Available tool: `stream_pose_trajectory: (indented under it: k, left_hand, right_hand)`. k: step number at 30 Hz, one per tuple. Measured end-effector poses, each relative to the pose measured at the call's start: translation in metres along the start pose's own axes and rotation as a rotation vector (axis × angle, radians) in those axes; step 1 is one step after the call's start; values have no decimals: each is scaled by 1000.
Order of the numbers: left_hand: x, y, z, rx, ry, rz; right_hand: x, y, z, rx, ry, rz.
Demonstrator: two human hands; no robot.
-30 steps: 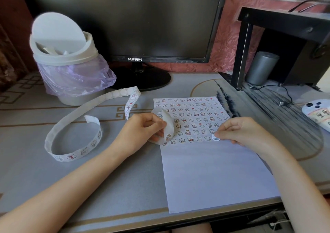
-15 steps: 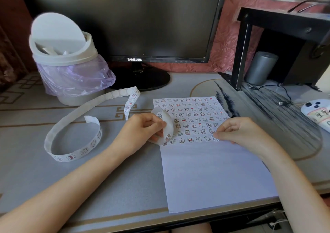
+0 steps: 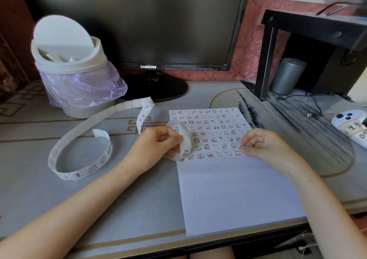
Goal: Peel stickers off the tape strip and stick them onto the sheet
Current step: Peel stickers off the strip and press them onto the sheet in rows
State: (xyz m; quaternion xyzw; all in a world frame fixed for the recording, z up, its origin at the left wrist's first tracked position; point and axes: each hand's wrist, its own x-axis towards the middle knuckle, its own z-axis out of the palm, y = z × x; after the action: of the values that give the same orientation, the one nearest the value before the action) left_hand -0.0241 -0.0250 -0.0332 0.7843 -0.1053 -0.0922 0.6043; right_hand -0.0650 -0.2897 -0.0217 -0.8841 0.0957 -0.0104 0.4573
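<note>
A white paper sheet (image 3: 234, 191) lies on the desk, its upper half covered with rows of small cartoon stickers. A long white tape strip (image 3: 83, 139) loops across the desk to the left, and its end curls up at the sheet's left edge. My left hand (image 3: 156, 145) pinches that curled end, which still carries stickers. My right hand (image 3: 264, 145) rests on the sheet's right side with curled fingers, the thumb tip pressing on the last sticker of the bottom row.
A white swing-lid bin (image 3: 69, 70) with a purple bag stands at the back left. A black monitor (image 3: 139, 24) sits behind the sheet. A black shelf (image 3: 309, 46), grey speaker (image 3: 286, 76), cable and phone (image 3: 351, 125) are on the right. The desk edge runs close below.
The round sticker that my right hand carried to the end of the bottom row now lies on the sheet under my thumb. My left hand kept its grip on the strip.
</note>
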Motion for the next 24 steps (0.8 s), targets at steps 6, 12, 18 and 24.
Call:
stream_pose_trajectory:
  k: [6, 12, 18, 24]
  left_hand:
    - [1, -1, 0, -6, -2, -3]
    - [1, -1, 0, -5, 1, -2]
    - [0, 0, 0, 1, 2, 3]
    - [-2, 2, 0, -1, 4, 4]
  right_hand:
    - [2, -1, 6, 17, 42, -15]
    - [4, 3, 6, 6, 55, -45]
    - [-3, 0, 0, 46, -25, -13]
    - [-2, -3, -2, 42, -51, -3]
